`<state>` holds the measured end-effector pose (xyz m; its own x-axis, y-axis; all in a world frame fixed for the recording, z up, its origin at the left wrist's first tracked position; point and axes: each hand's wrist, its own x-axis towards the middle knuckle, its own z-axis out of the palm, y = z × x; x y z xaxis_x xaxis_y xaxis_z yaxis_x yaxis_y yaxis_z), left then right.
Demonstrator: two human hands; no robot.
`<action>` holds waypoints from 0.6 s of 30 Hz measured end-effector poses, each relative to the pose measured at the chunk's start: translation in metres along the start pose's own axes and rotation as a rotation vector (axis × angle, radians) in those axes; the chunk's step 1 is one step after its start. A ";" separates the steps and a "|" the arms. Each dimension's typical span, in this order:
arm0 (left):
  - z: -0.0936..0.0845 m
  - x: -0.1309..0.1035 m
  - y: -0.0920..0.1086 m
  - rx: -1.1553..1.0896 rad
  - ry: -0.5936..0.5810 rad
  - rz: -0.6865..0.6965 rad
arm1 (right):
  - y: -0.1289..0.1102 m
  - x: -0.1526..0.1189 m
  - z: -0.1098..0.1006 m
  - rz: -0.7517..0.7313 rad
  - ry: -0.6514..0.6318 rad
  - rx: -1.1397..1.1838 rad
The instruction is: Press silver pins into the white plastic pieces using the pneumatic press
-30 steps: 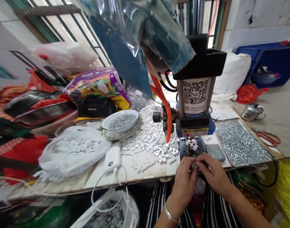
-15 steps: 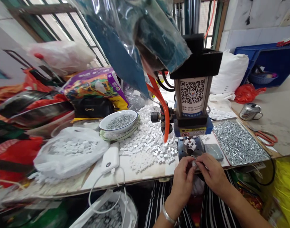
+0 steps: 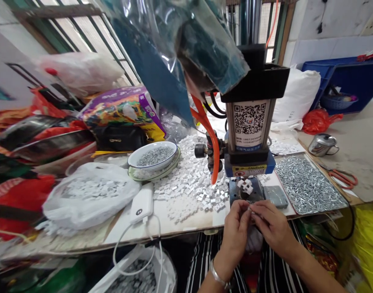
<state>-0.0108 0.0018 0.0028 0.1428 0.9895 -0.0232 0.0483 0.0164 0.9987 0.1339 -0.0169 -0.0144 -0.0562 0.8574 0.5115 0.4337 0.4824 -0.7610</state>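
My left hand [image 3: 237, 221] and my right hand [image 3: 270, 221] meet at the table's front edge, just before the base of a small press [image 3: 249, 134]. The fingers of both are pinched together around something tiny; a pale speck shows between the fingertips, too small to name. Several white plastic pieces [image 3: 245, 186] lie on the press base, right above my fingertips. A grey block [image 3: 275, 196] sits beside the base, close to my right hand. To the left of the press spreads a heap of white plastic pieces [image 3: 186, 175].
A tray of metal pins [image 3: 310, 185] stands on the right, with orange-handled scissors [image 3: 343, 177] and a steel mug [image 3: 323, 145] beyond. Leftward are a bowl of metal parts [image 3: 152, 156], a power bank [image 3: 142, 203] and a plastic bag [image 3: 91, 195]. An orange tube [image 3: 216, 158] hangs by the press.
Both hands stay pinched at the same place, with only a slight shift of the right fingers toward the left ones. The view has moved very slightly.
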 end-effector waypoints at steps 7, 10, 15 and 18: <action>-0.018 0.029 0.010 0.158 0.151 0.164 | 0.006 0.033 -0.023 0.187 -0.015 0.035; -0.018 0.053 0.004 0.144 0.207 0.192 | 0.015 0.053 -0.025 0.232 0.018 0.042; -0.007 0.078 -0.019 -0.100 0.027 0.140 | 0.028 0.069 -0.010 0.222 0.021 0.060; -0.004 0.080 -0.027 -0.219 -0.007 0.134 | 0.033 0.071 0.000 0.182 0.036 0.015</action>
<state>-0.0047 0.0814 -0.0256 0.1399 0.9840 0.1107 -0.1868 -0.0836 0.9788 0.1446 0.0603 -0.0031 0.0546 0.9238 0.3789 0.4206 0.3229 -0.8478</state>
